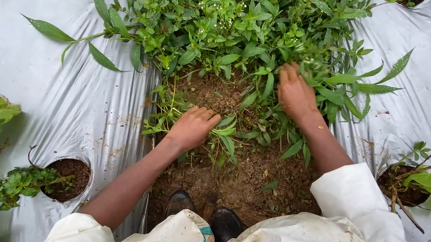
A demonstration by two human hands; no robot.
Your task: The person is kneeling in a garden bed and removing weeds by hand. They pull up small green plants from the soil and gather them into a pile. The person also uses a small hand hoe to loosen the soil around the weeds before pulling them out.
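Both our hands in the weeds between the silver mulch sheets.

From the head camera we look down on a strip of bare brown soil [240,182] with a thick patch of green weeds [243,21] at its far end. Our left hand [192,127] rests knuckles up on the low weeds at the near edge of the patch, fingers curled under and closed around a tuft of stems. Our right hand [295,95] reaches further in, fingers pushed into the leaves and bent around a bunch; their tips are hidden, so we cannot tell how tight the grip is. Silver plastic mulch [32,75] lies on either side, with planting holes [70,176]. Our dark boots [206,217] stand on the soil.
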